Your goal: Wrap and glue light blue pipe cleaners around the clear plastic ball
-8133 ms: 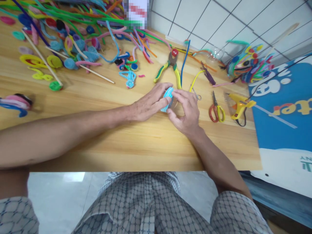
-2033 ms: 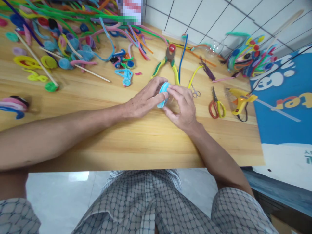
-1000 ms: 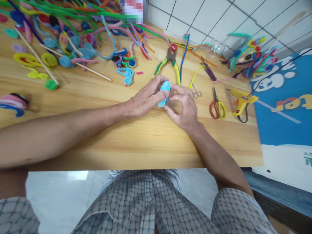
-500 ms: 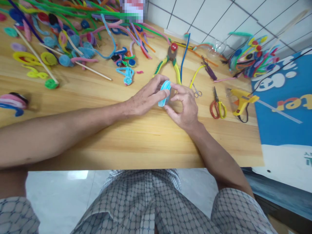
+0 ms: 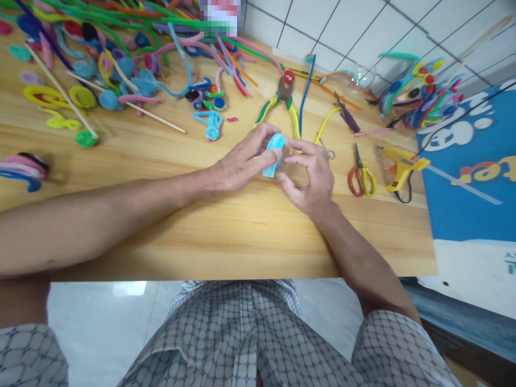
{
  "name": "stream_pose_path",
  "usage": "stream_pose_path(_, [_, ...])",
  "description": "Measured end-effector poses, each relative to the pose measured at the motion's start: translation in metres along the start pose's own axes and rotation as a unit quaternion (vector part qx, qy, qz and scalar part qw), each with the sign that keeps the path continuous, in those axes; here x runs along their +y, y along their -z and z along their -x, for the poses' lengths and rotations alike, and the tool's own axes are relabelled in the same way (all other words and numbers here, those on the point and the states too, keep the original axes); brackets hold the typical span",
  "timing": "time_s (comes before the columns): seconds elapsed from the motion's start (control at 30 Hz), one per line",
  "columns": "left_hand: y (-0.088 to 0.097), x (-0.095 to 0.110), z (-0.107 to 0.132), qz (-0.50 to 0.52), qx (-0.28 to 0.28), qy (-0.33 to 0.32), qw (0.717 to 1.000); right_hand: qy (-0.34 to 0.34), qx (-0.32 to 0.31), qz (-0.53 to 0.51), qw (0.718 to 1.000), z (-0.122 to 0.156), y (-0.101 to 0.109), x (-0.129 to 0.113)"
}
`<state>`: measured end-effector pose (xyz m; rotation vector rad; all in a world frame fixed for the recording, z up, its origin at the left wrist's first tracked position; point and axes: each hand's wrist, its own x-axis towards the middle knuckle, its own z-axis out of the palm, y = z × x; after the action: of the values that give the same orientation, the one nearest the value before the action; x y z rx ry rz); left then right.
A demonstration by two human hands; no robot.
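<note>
Above the middle of the wooden table my left hand (image 5: 252, 158) is closed on a light blue coil (image 5: 276, 156), which looks like wound pipe cleaner. Its thumb presses on the near face and the coil stands on edge. My right hand (image 5: 312, 172) is just to the right, thumb and fingers apart and curved towards the coil. Something faint and see-through shows between that hand and the coil; I cannot make out what. Behind my hands lie pliers (image 5: 285, 94) with green and yellow handles, and small scissors (image 5: 329, 153) are partly covered by my right hand.
Red-and-yellow-handled scissors (image 5: 362, 174) and a yellow glue gun (image 5: 403, 167) lie to the right. Pipe cleaners (image 5: 183, 45) and coiled pieces (image 5: 83, 97) are heaped at the back left. Wooden sticks (image 5: 155, 117) lie among them. A colourful pipe-cleaner figure (image 5: 413, 94) stands by the tiled wall.
My right hand has drawn slightly right, and its fingers and thumb have parted from the coil. The coil is turned a little, still in my left hand.
</note>
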<state>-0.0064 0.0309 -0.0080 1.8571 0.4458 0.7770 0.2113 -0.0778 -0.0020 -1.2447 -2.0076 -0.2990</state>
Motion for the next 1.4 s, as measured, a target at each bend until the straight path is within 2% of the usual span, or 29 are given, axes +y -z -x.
stream_pose_path(0.13, [0.000, 0.000, 0.000, -0.007, 0.000, 0.000, 1.000, 0.030, 0.039, 0.024, 0.998, -0.001, 0.002, -0.002])
stream_pose_path(0.43, [0.001, 0.004, 0.000, -0.009, 0.007, 0.011, 1.000, 0.029, 0.051, 0.037, 0.998, -0.005, -0.003, -0.010])
stream_pose_path(0.6, [0.000, 0.001, 0.001, -0.022, 0.007, 0.000, 1.000, -0.057, 0.036, 0.017, 0.998, -0.003, -0.003, 0.003])
stream_pose_path(0.73, [0.000, 0.000, 0.001, -0.028, 0.000, -0.007, 1.000, -0.119, 0.083, -0.025, 0.989, -0.001, -0.002, 0.010])
stream_pose_path(0.8, [0.000, 0.000, 0.001, -0.030, -0.003, -0.008, 1.000, -0.131, 0.093, -0.049, 0.986, 0.000, 0.000, 0.006])
stream_pose_path(1.03, [0.000, -0.001, 0.001, -0.025, -0.001, -0.013, 1.000, -0.182, 0.059, -0.141, 0.971, 0.005, -0.003, -0.002])
stream_pose_path(1.3, [0.000, -0.006, 0.000, -0.016, 0.002, -0.018, 1.000, -0.232, 0.075, -0.143, 0.959, 0.003, 0.001, 0.016])
stream_pose_path(1.4, [0.000, -0.004, 0.000, -0.019, -0.003, -0.010, 1.000, -0.213, 0.132, -0.114, 0.961, 0.002, 0.008, 0.029])
